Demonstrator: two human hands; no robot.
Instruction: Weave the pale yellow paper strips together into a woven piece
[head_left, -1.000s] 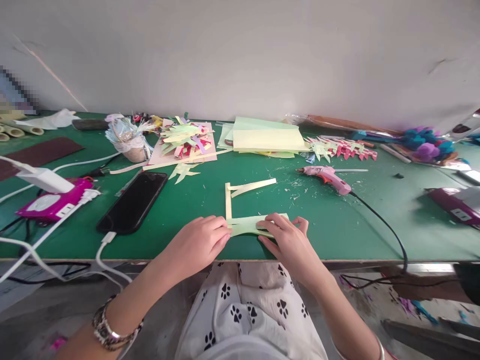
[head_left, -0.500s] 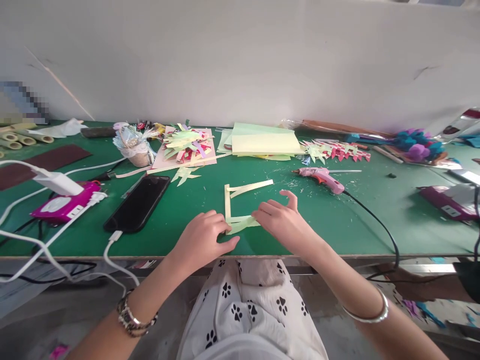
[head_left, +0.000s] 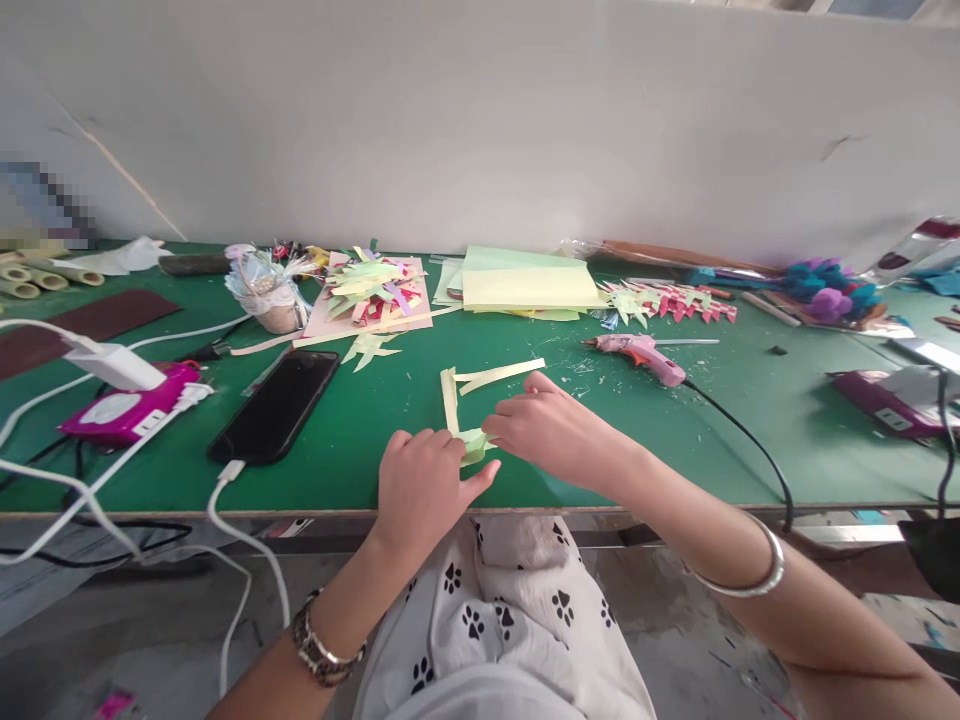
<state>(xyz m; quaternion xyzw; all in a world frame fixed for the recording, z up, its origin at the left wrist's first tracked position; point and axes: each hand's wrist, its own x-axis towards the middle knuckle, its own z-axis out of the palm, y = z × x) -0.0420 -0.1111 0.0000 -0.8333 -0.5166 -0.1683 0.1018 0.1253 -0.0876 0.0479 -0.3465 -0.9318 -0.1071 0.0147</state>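
Observation:
A small folded piece of pale green paper [head_left: 472,443] lies near the front edge of the green table [head_left: 675,440]. My left hand [head_left: 424,485] presses its near side, thumb out to the right. My right hand [head_left: 547,425] pinches the paper's right end with closed fingers. Two pale yellow-green paper strips [head_left: 480,380] lie just behind the hands, forming a corner.
A black phone [head_left: 274,405] on a white cable lies left, beside a pink power strip [head_left: 124,410]. A pink glue gun [head_left: 645,355] with black cord lies right. Green paper sheets [head_left: 529,285], cut paper leaves [head_left: 371,285] and craft scraps line the back.
The green paper has been folded smaller. My right hand has slid left toward my left hand, and my left hand has shifted slightly right and nearer.

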